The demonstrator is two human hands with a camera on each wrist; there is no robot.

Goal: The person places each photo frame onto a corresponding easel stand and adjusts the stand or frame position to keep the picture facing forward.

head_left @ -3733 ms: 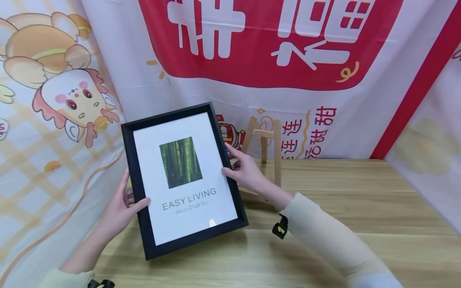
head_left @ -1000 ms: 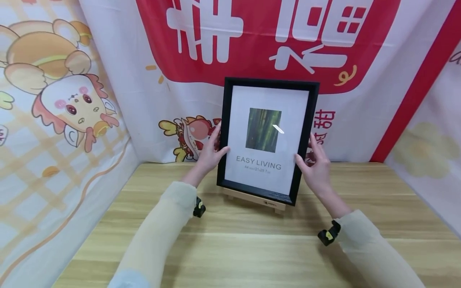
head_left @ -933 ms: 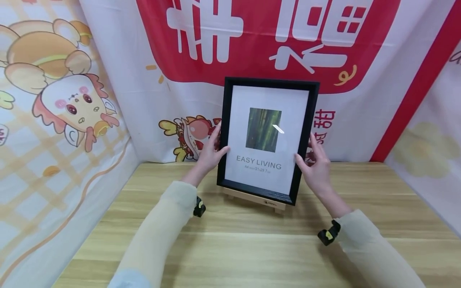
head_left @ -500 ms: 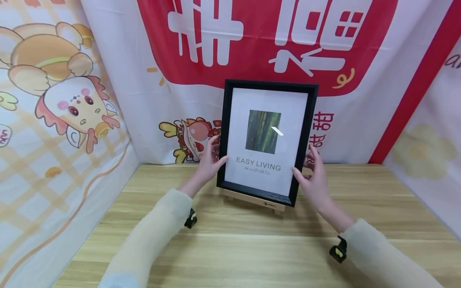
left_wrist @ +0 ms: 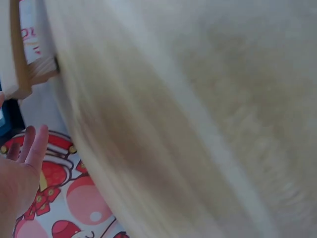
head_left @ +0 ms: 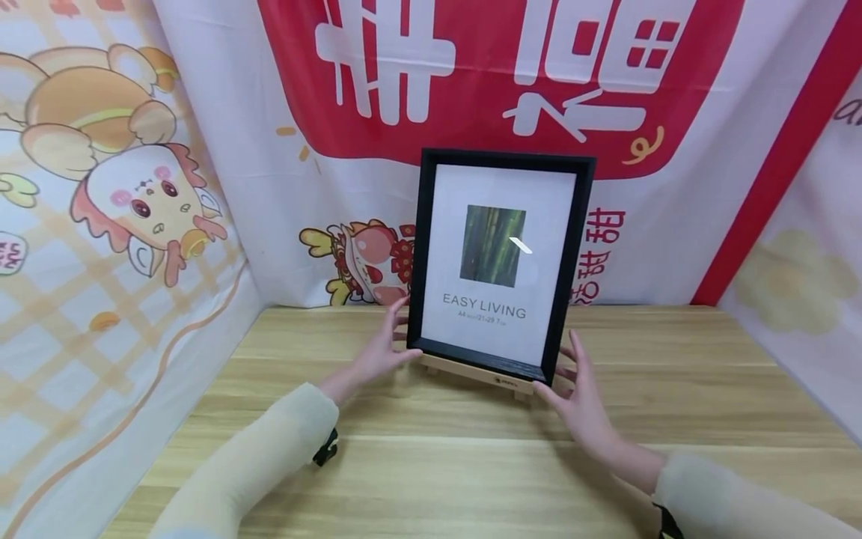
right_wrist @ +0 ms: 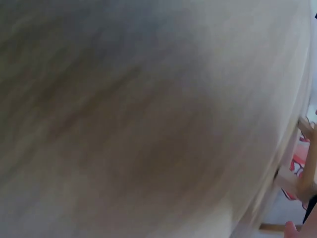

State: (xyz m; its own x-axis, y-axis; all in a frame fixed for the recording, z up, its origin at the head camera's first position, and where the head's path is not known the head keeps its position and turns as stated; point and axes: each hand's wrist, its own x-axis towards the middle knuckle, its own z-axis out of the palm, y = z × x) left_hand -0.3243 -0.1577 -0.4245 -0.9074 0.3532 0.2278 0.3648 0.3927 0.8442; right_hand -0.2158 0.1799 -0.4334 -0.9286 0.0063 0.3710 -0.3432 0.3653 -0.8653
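A black picture frame [head_left: 419, 247] with a white "EASY LIVING" sheet and a bamboo picture leans back on a small wooden easel [head_left: 465, 369]. My left hand [head_left: 378, 353] is at the lower left corner, its thumb tip near the easel's ledge and its fingers beside the frame. In the left wrist view the left hand's fingers [left_wrist: 37, 148] are extended, short of the wooden easel [left_wrist: 14, 54]. My right hand [head_left: 586, 408] is at the lower right corner, thumb tip by the ledge's end, fingers fairly straight. In the right wrist view, the easel [right_wrist: 308, 171] shows at the edge.
A wood-grain table [head_left: 431, 479] bears the easel. Behind it hangs a white cloth with a red printed panel [head_left: 471, 112]. A cartoon-printed cloth [head_left: 121, 262] covers the left side, and a pale flowered cloth [head_left: 808, 284] the right.
The frame, earlier held tilted at the left, now stands on the easel. Both hands have let go of its sides and slid down to its lower corners.
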